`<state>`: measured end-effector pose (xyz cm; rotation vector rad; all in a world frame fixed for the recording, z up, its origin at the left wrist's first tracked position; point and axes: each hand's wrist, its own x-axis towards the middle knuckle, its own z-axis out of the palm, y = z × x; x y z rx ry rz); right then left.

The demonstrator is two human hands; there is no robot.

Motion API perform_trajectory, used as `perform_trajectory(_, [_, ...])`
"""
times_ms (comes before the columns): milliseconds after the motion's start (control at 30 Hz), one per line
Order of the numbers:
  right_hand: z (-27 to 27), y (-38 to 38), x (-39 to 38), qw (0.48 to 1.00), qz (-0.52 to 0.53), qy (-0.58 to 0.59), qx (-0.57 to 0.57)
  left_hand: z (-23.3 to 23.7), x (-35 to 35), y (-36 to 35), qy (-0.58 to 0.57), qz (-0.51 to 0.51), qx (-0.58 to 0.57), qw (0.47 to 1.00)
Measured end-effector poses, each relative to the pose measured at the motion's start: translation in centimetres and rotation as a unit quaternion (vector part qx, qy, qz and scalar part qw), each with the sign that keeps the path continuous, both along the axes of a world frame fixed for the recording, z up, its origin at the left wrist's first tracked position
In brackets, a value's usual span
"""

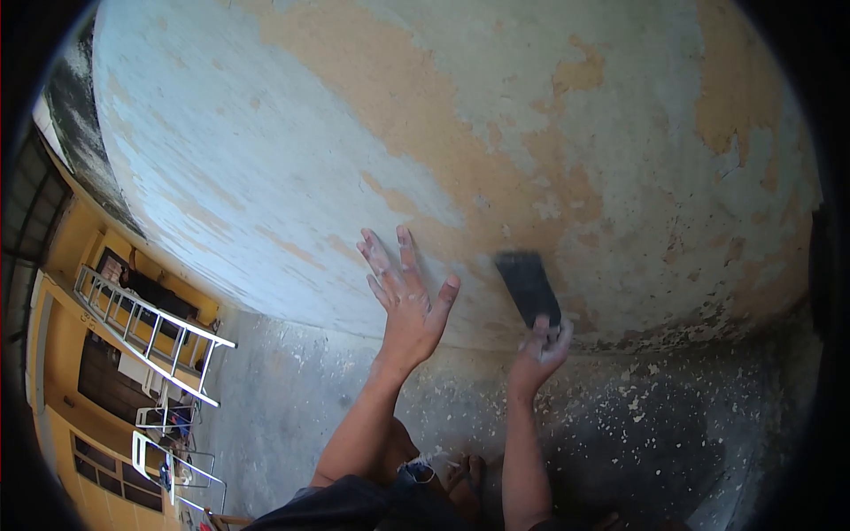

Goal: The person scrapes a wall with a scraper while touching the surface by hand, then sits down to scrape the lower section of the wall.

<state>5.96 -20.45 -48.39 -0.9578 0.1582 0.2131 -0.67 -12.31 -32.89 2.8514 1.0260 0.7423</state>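
Note:
My left hand [409,301] is spread flat toward the peeling wall [354,106], fingers apart and dusted white. It holds nothing, and its fingertips appear to rest on the paint. To its right, my right hand [542,352] grips a dark, wide-bladed scraper [528,285]. The blade points up at the wall, over a patch where tan shows through the pale coating, and is slightly blurred. Fingers cover the scraper's handle.
Paint flakes [637,403] litter the grey concrete floor [274,398] along the wall's foot. A white metal ladder [150,319] leans at the left, with chairs [164,460] below it. Near the yellow building, a person in dark clothing [155,292] is behind the ladder. My sandalled foot [469,478] is below.

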Motion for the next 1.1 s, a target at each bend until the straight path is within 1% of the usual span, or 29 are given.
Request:
perform_trajectory(67, [1.5, 0.2, 1.0, 0.996, -0.003, -0.066, 0.056, -0.2, -0.2, -0.1, -0.005, -0.003, 0.004, 1.0])
perform_trajectory(100, [0.8, 0.2, 0.8, 0.996, -0.004, -0.067, 0.058, -0.3, -0.1, 0.1, -0.004, 0.0, 0.011, 1.0])
perform_trajectory(167, [-1.5, 0.6, 0.3, 0.999, 0.004, -0.04, 0.029, -0.2, 0.4, 0.2, -0.008, -0.004, 0.025, 1.0])
perform_trajectory(300, [-1.2, 0.0, -0.3, 1.0, -0.008, -0.001, 0.01, -0.1, 0.7, 0.2, -0.017, -0.001, 0.017, 1.0])
perform_trajectory(367, [0.6, 0.0, 0.1, 0.999, 0.009, -0.016, 0.041, -0.4, 0.3, -0.1, -0.016, 0.001, 0.006, 1.0])
perform_trajectory(400, [0.8, -0.1, 0.3, 0.999, 0.011, -0.014, 0.039, -0.3, 0.4, -0.1, -0.015, 0.001, 0.006, 1.0])
perform_trajectory(467, [1.5, 0.0, 0.6, 0.996, 0.034, -0.054, 0.063, -0.1, 0.4, -0.2, -0.017, -0.003, 0.009, 1.0])
perform_trajectory(500, [0.8, 0.0, 0.4, 0.996, 0.031, -0.058, 0.067, -0.2, 0.4, -0.3, -0.014, 0.006, 0.003, 1.0])
perform_trajectory(567, [-1.9, 0.4, -0.7, 0.999, 0.035, -0.006, 0.023, 0.1, 0.6, -0.3, -0.012, 0.009, 0.002, 1.0])
perform_trajectory(667, [-1.7, 0.6, -1.1, 1.0, 0.0, -0.016, 0.012, 0.4, 0.2, -0.5, -0.001, 0.01, -0.013, 1.0])
perform_trajectory(700, [-1.0, 0.3, -1.1, 1.0, 0.004, -0.01, 0.004, 0.4, 0.0, -0.5, -0.007, -0.003, -0.011, 1.0])
perform_trajectory(767, [1.4, -0.1, 0.2, 0.997, 0.057, -0.031, 0.046, 0.2, -0.1, -0.6, -0.02, -0.02, -0.008, 1.0])
perform_trajectory(900, [-1.9, 0.8, -0.4, 0.998, 0.028, -0.044, 0.045, 0.3, 0.1, -0.6, -0.006, -0.003, 0.004, 1.0])
perform_trajectory(967, [-3.1, 0.9, -1.0, 0.999, -0.016, -0.029, 0.011, 0.4, 0.4, -0.5, -0.003, 0.003, 0.006, 1.0])
perform_trajectory(1100, [-1.3, 0.1, -0.6, 0.999, 0.025, -0.01, 0.027, 0.5, -0.2, -0.9, -0.001, -0.006, -0.016, 1.0])
